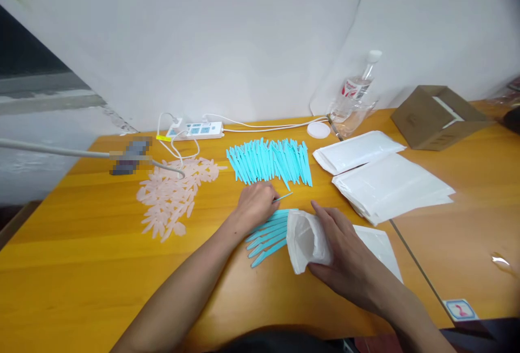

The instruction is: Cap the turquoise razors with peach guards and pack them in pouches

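Observation:
My left hand (259,201) is closed with a thin blue stick (285,196) poking out from its fingers. It looks like a slim plastic eyebrow razor. Under and beside that hand, several more blue sticks (268,238) lie fanned out on the table. My right hand (343,247) grips a white padded envelope (300,239), whose mouth gapes towards me. The envelope hides the right ends of the fanned sticks. Beyond my left hand lies a row of many blue sticks (270,161).
Pale pink pieces (173,193) are scattered at left near a blurred phone (132,157) and a cable. A power strip (197,130) sits by the wall. At right are stacked white envelopes (390,185), a bottle (355,93), a round white lid (318,129) and a cardboard box (434,117).

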`<state>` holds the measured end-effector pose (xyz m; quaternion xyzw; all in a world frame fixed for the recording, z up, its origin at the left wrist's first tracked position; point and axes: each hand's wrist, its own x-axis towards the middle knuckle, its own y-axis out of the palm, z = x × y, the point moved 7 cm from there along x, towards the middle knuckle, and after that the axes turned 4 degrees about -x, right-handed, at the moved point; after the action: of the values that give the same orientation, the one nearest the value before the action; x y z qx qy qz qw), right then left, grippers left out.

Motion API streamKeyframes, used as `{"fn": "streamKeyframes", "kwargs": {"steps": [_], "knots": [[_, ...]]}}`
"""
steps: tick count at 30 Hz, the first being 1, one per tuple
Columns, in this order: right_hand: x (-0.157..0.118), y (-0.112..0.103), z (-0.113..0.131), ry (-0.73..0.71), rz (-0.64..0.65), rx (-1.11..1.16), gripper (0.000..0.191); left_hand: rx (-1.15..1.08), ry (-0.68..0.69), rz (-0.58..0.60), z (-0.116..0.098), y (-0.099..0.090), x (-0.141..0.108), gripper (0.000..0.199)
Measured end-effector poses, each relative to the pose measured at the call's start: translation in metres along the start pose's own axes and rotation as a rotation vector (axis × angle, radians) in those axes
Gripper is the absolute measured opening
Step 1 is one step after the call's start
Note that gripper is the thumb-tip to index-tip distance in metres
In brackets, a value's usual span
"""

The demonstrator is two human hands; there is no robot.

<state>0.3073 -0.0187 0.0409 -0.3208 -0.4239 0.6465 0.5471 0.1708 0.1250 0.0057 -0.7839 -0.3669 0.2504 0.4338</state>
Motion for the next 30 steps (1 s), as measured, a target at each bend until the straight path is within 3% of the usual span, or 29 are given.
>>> {"fn": "streamKeyframes", "kwargs": {"steps": [2,4,8,11,13,15,20,23,25,30], "knots": [[0.0,-0.002,-0.001,-0.005,-0.011,-0.002,0.094,-0.005,0.009,-0.013,-0.004,-0.005,0.0,0.017],[-0.001,-0.006,-0.003,-0.003,-0.028,0.007,0.093,-0.147,0.004,-0.105,-0.007,-0.024,-0.012,0.015],[-0.002,-0.013,-0.005,0.018,-0.043,0.061,0.095,-0.854,-0.053,-0.415,-0.007,-0.08,-0.063,0.051],[-0.002,-0.013,-0.006,0.056,-0.026,0.094,0.096,-1.069,-0.002,-0.619,-0.019,-0.103,-0.102,0.037],[-0.002,-0.012,-0.005,0.066,-0.021,0.105,0.097,-1.096,0.025,-0.66,-0.032,-0.098,-0.115,0.026],[-0.001,-0.01,-0.003,0.053,-0.027,0.12,0.099,-1.058,0.039,-0.629,-0.047,-0.081,-0.117,0.019],[-0.001,-0.01,0.002,0.009,-0.088,0.15,0.099,-0.514,0.223,-0.434,-0.078,-0.041,-0.106,0.026],[-0.003,-0.01,0.0,0.015,-0.077,0.117,0.099,-0.408,0.197,-0.386,-0.057,-0.034,-0.094,0.035],[-0.005,-0.01,-0.002,0.017,-0.058,0.09,0.099,-0.348,0.121,-0.368,-0.033,-0.031,-0.078,0.029],[-0.009,-0.014,-0.002,-0.042,-0.054,0.036,0.097,0.002,0.078,-0.055,-0.01,-0.002,-0.031,0.015]]}}
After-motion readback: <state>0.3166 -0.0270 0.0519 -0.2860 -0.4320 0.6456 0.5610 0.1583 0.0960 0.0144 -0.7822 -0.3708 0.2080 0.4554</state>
